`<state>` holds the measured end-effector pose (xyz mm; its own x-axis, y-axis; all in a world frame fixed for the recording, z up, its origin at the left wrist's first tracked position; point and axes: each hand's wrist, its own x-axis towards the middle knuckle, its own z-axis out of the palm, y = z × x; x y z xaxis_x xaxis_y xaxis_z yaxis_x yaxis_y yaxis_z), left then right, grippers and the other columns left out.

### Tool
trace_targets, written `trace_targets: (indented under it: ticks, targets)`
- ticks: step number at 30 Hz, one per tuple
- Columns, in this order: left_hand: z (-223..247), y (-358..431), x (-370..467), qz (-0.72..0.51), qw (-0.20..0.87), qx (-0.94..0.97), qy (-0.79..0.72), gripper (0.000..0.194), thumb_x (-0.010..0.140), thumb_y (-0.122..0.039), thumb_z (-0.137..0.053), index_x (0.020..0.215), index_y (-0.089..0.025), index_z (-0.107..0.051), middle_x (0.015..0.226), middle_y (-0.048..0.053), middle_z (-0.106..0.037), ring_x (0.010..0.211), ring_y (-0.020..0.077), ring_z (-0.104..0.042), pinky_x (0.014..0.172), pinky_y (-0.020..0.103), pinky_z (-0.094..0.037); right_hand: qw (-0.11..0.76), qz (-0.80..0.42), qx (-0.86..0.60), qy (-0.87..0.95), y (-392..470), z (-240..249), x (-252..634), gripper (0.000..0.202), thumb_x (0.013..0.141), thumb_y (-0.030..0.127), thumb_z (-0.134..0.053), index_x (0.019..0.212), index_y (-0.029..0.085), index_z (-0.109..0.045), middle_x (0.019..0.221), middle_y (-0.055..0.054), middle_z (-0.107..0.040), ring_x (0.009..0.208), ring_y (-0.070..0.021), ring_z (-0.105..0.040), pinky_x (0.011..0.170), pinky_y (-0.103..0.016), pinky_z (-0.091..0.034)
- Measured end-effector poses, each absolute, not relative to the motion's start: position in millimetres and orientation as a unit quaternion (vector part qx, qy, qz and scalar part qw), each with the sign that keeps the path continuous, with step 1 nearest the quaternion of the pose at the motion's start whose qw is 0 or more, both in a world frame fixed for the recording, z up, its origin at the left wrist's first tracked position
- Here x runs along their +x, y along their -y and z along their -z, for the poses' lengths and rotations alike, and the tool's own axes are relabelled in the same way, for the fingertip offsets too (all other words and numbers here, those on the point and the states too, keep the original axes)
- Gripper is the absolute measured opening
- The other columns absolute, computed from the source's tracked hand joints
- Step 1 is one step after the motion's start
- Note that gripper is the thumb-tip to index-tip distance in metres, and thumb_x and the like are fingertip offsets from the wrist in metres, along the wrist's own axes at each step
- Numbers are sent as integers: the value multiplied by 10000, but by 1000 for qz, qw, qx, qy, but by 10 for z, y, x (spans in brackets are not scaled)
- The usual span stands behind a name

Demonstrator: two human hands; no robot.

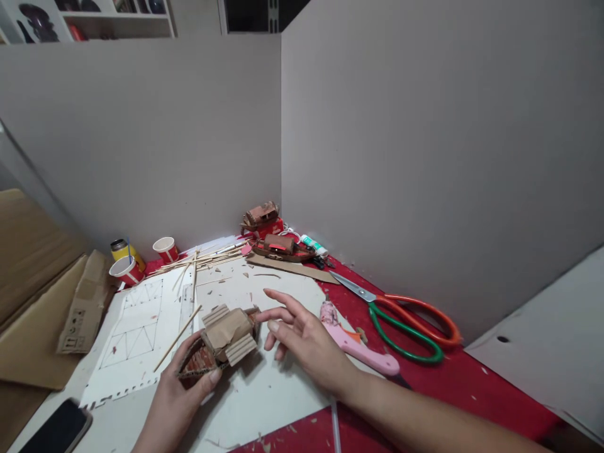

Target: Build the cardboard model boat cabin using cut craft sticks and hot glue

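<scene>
A small cardboard model boat [229,333] with a curved roof and corrugated flaps is tilted over the white sheet. My left hand [182,390] grips its near-left end, the thumb on the side and the fingers mostly hidden behind the hull. Close to the boat's right end, my right hand [297,336] has its fingers spread and holds nothing. Whether its fingertips touch the boat I cannot tell. A pink glue gun [356,349] lies just right of that hand, partly covered by it.
Large scissors [401,314] with orange and green handles lie at right on the red cloth. Two finished-looking model boats [283,246], thin sticks [212,258] and paper cups [165,248] stand at the back. Cardboard boxes [85,308] and a phone [56,428] are at left.
</scene>
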<state>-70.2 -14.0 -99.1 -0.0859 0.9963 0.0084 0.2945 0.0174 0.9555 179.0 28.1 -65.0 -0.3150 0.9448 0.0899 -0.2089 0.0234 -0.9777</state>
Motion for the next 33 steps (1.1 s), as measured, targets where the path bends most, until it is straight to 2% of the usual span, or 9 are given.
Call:
trace_targets:
  ticks: [3,6,10,19,23,25,27,30,33]
  targets:
    - [971,162,-668,-439,378,550,-601,721,722,-443,-775,1349,-203,-511,1308,156,-658,1209,345,-613,1045,489,-472,472,-594,-333,560,-250,682,1788,576,873,419,-610,1383,234,-418,1065,-68,-651,663,-102,-626,572,-244,-483]
    - [923,197,-623,-441,371,549,-605,807,746,-456,-750,1437,-222,-405,1376,163,-604,1255,329,-580,1066,491,-445,458,-571,-314,605,-204,706,1791,435,904,404,-576,1274,177,-545,894,-47,-675,616,-103,-616,576,-247,-483]
    - [885,239,-588,-429,360,562,-609,872,765,-431,-736,1491,-223,-301,1375,169,-600,1244,301,-589,1071,477,-433,451,-470,-292,700,-126,703,1810,330,934,337,-534,1168,131,-642,773,-50,-685,584,-117,-615,575,-254,-502]
    - [838,280,-665,-391,356,613,-587,970,692,-395,-803,1511,-208,-319,1454,188,-522,1308,357,-522,1100,528,-391,484,-302,-240,786,-26,615,1858,299,918,163,-534,1204,150,-620,756,-24,-708,633,-107,-655,610,-192,-534]
    - [596,301,-825,-353,371,629,-585,1006,671,-365,-808,1532,-224,-308,1363,181,-602,1244,371,-572,1067,552,-410,499,-275,-219,792,-3,596,1841,336,901,125,-547,1227,176,-609,754,-11,-706,636,-104,-666,624,-183,-544]
    - [458,297,-924,-353,349,611,-617,952,677,-400,-804,1507,-232,-370,1336,183,-621,1249,373,-565,1060,542,-416,501,-272,-215,793,1,598,1831,358,894,120,-554,1242,190,-604,757,-7,-704,632,-105,-666,622,-186,-550]
    - [355,283,-1013,-378,317,588,-640,813,706,-433,-780,1435,-236,-479,1306,162,-650,1225,355,-585,1058,522,-418,502,-273,-216,792,3,605,1827,369,891,120,-557,1248,204,-602,751,-2,-698,620,-106,-663,611,-192,-553]
    - [294,257,-1103,-452,288,540,-649,473,735,-457,-753,1129,-200,-696,1099,127,-746,1055,306,-675,956,435,-499,500,-273,-221,791,12,615,1832,384,891,118,-557,1259,220,-596,759,0,-701,617,-113,-667,620,-212,-562]
    - [306,238,-1132,-501,281,491,-654,304,701,-434,-789,850,-174,-737,830,76,-763,813,233,-701,773,326,-537,491,-271,-221,798,27,623,1845,403,891,114,-561,1275,231,-579,782,-4,-711,638,-122,-677,625,-224,-563]
